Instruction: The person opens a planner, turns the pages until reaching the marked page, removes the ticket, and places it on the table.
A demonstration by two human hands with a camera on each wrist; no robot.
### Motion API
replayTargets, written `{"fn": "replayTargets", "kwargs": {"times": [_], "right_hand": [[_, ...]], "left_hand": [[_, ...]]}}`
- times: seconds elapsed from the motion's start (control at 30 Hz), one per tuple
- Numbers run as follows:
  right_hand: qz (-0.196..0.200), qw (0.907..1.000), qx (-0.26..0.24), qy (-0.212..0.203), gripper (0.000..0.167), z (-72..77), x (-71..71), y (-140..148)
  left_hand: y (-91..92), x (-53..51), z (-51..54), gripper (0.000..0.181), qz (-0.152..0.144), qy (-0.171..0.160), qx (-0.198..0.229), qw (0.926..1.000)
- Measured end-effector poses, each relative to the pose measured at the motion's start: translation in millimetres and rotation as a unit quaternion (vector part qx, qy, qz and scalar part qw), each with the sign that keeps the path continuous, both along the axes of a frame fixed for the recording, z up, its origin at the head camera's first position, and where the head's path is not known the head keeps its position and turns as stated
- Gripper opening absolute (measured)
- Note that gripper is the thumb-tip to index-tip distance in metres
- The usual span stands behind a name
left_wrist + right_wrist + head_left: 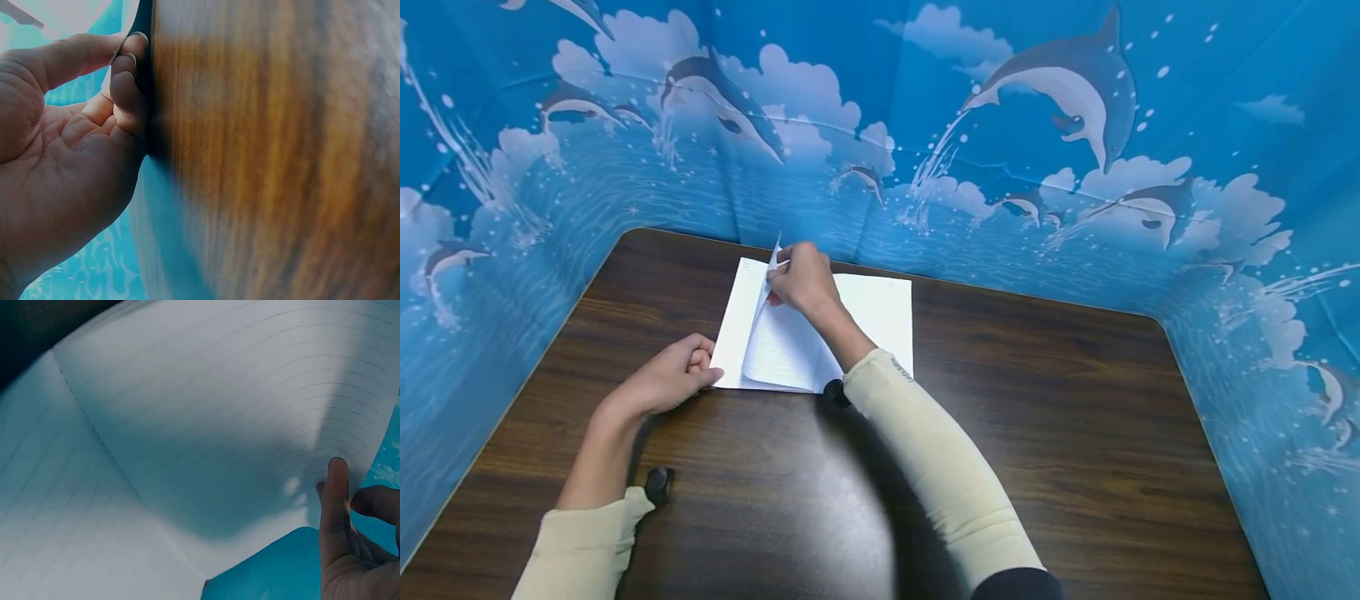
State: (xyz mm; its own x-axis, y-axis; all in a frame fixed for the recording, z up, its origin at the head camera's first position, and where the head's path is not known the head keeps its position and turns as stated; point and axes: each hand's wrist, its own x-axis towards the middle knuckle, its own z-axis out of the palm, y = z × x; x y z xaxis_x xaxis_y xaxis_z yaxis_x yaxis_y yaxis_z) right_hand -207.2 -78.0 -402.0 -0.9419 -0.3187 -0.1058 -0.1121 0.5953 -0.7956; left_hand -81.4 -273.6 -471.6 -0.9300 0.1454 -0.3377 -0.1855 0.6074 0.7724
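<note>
An open notebook with ruled white pages lies near the far edge of the table. My right hand pinches one raised page near its upper edge; the page curves up over the left half. In the right wrist view that lined page bends toward the fingers, and a stitched fold runs down its left. My left hand grips the notebook's left edge at the lower corner, thumb on top. The left wrist view shows the thumb and curled fingers of the left hand pinching the edge from both sides.
A dark wooden table spreads around the notebook. Behind it and on both sides hangs a blue curtain printed with dolphins and clouds. Light sleeves cover both forearms, and a small black device sits at the left wrist.
</note>
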Motion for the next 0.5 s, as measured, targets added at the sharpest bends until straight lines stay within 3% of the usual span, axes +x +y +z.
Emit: {"fn": "replayTargets", "kwargs": {"times": [0.3, 0.5], "right_hand": [[-0.025, 0.9996, 0.002, -0.014, 0.031, -10.0, 1.2, -11], [-0.014, 0.9996, 0.018, -0.018, 0.034, -20.9, -1.4, -16]], "left_hand": [[0.1, 0.5, 0.3, 0.032, 0.000, -0.001, 0.002, 1.0000], [0.2, 1.1, -0.3, 0.032, -0.001, 0.001, 0.005, 1.0000]]}}
